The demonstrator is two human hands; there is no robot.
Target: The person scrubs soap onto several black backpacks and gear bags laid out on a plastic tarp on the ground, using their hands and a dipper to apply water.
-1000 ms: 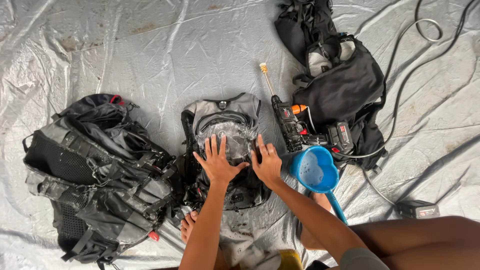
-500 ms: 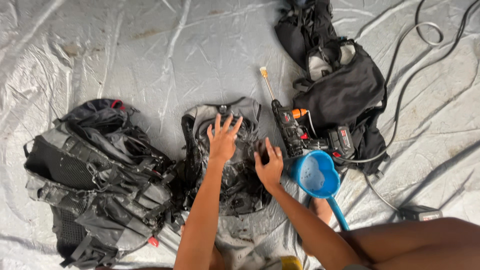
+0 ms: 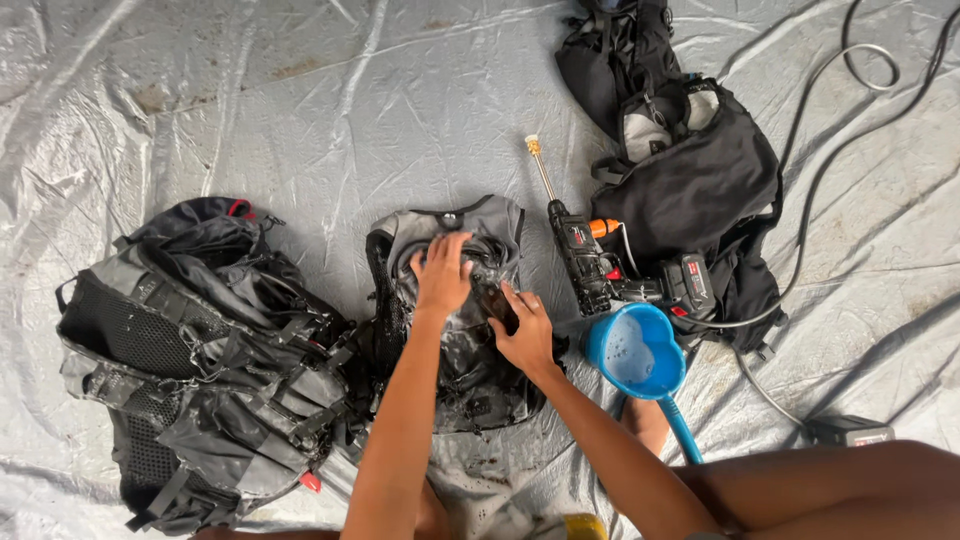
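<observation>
Head view. The left hand (image 3: 442,278) lies flat, fingers (image 3: 455,245) spread, on the upper part of a wet grey-and-black fabric backpack (image 3: 455,310) spread open on a crinkled grey plastic floor sheet (image 3: 300,110). The right hand (image 3: 525,330) presses on the same backpack just right of the left hand, fingers loosely spread; neither hand pinches anything. Right of the backpack, touching its edge, lies a black cordless power sprayer with a thin wand (image 3: 590,255). Just below the sprayer sits a blue plastic scoop with a long handle, holding foamy water (image 3: 637,352). Left of the backpack lies a larger black strapped backpack (image 3: 200,350); to its upper right, a third black bag (image 3: 690,170).
</observation>
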